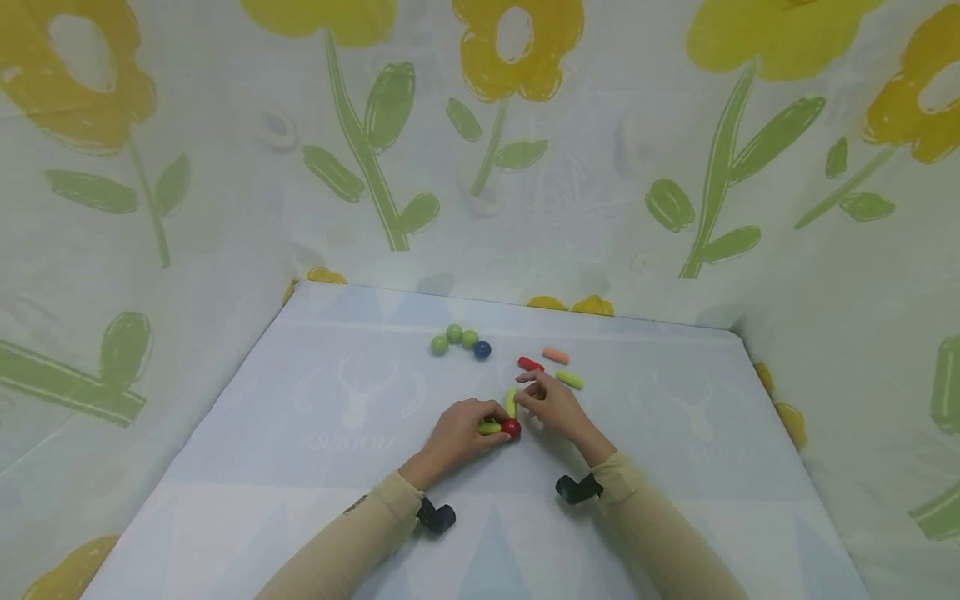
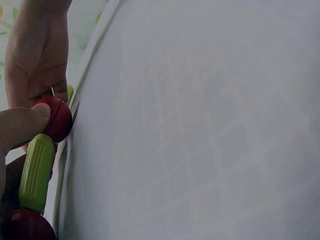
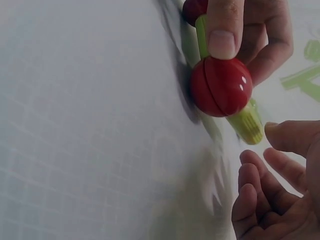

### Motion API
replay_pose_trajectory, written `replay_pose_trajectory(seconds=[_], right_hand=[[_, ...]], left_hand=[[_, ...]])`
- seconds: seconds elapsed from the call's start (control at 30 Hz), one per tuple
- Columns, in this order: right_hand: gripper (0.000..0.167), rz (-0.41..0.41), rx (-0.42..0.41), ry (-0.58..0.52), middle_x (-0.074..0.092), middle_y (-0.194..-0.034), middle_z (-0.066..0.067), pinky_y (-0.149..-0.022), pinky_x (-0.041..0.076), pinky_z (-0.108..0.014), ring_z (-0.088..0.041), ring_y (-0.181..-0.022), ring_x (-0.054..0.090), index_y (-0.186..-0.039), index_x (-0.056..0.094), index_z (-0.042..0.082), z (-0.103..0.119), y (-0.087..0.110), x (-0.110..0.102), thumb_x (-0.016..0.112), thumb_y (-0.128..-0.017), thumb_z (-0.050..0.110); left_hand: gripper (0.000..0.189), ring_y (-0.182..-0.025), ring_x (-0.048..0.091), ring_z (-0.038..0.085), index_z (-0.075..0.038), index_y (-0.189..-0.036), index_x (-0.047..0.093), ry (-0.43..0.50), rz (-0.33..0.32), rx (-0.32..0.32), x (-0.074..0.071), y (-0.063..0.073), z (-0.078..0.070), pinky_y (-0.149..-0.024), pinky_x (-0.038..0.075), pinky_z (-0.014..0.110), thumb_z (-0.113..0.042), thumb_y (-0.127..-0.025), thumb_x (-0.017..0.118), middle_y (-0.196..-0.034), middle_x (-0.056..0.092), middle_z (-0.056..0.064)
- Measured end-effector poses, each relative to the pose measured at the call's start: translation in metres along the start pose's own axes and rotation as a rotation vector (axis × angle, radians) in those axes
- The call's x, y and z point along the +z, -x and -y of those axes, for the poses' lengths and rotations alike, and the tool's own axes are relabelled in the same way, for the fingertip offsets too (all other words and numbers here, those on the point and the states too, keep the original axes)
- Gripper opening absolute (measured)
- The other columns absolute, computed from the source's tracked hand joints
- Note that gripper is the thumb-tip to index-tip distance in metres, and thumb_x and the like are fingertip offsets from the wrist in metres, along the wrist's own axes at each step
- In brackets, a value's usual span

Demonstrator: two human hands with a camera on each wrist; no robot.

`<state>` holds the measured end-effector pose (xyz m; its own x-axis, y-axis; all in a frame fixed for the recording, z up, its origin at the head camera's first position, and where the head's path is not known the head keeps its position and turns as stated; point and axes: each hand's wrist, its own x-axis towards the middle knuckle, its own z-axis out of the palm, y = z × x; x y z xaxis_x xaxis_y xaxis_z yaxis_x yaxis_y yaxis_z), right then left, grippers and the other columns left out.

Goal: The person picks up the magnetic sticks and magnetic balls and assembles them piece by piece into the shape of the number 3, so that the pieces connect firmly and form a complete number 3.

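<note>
My left hand holds a small joined build, its thumb pressing on a glossy red ball. One lime-green ridged rod runs from that ball to a darker red ball, which is partly cut off in the left wrist view. A second yellow-green rod sticks out from the other side of the red ball, pointing away in the head view. Beside its free end is my right hand, thumb and fingers apart with nothing between them. The left fingers hide part of the build.
Several green balls and a dark blue ball lie together farther back on the pale table. Loose rods in red, orange and yellow-green lie beyond the right hand. A flowered curtain surrounds the table.
</note>
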<state>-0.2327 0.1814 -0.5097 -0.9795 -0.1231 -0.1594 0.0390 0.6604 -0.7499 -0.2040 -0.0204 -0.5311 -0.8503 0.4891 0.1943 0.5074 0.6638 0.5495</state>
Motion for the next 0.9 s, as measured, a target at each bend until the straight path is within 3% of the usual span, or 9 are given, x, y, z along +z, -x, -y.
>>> replay_pose_trajectory(seconds=[0.37, 0.9], right_hand=[[0.030, -0.043, -0.008, 0.067, 0.068, -0.097, -0.003, -0.063, 0.046, -0.026, -0.017, -0.077, 0.056, -0.121, 0.062, 0.020, -0.005, -0.018, -0.007, 0.066, -0.093, 0.030], [0.034, -0.028, -0.086, 0.133, 0.068, -0.101, -0.003, -0.066, 0.048, -0.027, -0.019, -0.083, 0.059, -0.124, 0.062, 0.020, 0.017, -0.056, -0.015, 0.067, -0.093, 0.032]], left_hand=[[0.019, -0.072, 0.050, 0.003, -0.027, -0.097, 0.068, -0.015, -0.011, 0.016, 0.000, 0.000, 0.001, -0.070, 0.041, 0.021, -0.041, -0.085, 0.075, -0.083, 0.064, -0.015], [0.018, -0.075, 0.053, 0.003, -0.028, -0.098, 0.069, 0.000, -0.009, 0.014, 0.001, -0.001, 0.002, -0.073, 0.044, 0.023, -0.040, -0.085, 0.074, -0.086, 0.067, -0.016]])
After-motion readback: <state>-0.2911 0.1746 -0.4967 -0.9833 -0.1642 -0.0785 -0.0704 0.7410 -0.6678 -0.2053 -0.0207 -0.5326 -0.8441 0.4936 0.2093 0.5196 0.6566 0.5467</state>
